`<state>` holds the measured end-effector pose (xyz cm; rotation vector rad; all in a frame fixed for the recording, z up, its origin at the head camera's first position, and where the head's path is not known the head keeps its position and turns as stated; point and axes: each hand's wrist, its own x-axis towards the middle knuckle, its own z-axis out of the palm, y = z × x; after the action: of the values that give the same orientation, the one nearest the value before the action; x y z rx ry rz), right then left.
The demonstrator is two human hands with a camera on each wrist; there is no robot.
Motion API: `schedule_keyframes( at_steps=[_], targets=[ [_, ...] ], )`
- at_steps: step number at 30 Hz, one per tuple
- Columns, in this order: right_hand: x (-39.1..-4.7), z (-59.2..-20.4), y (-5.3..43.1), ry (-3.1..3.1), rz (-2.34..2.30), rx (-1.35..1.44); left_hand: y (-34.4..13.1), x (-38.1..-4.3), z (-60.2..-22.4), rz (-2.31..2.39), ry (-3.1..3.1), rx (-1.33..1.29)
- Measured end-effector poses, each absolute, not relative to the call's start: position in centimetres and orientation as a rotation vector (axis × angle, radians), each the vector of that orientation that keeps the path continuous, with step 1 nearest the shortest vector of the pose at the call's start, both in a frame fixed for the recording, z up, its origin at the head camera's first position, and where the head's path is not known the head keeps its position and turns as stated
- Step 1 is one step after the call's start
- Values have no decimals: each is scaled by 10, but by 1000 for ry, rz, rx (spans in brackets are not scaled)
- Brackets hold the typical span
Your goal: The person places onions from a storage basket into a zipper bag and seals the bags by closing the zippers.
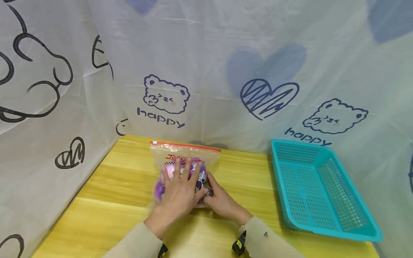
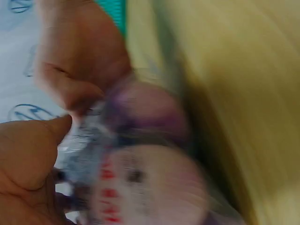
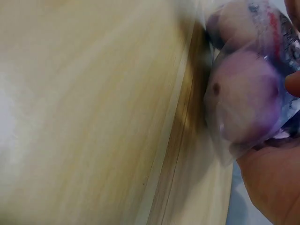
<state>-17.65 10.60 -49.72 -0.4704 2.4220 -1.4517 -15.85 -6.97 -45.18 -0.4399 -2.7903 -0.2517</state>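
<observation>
A clear zip bag (image 1: 158,154) with a red strip along its top and red lettering lies on the wooden table, filled with purple and pale pink rounded things (image 3: 246,96) and a dark printed wrapper (image 1: 200,184). My left hand (image 1: 179,193) lies across the bag's front, its fingers spread and nearly straight, pressing on the contents. At the bag's right side, my right hand (image 1: 222,202) holds the lower corner between thumb and fingers; part of those fingers is hidden. The left wrist view, blurred, shows the bulging bag (image 2: 150,183) close beside both hands.
To the right stands a turquoise perforated plastic basket (image 1: 309,193) by the table's right edge. A pale cloth (image 1: 206,71) with bear and heart drawings hangs behind the table (image 1: 109,200) and along its left side.
</observation>
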Motion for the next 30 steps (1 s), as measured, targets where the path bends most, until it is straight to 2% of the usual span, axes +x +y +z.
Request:
schedule_keyframes(
  at_steps=[5,12,23,30],
  targets=[
    [-177,-495,107,2452,-1439,-490,-85,-174,-465,-175,-2771,-368],
    [-166,-491,129,2495,-1462,-486,-119,-189,-465,-231,-2861,-286],
    [-157,-496,174,2575,-1533,-331,-191,-185,-453,-407,-2953,-101],
    [-156,-486,199,2993,-1190,-223,-221,-176,-442,-462,-3016,-90]
  ],
)
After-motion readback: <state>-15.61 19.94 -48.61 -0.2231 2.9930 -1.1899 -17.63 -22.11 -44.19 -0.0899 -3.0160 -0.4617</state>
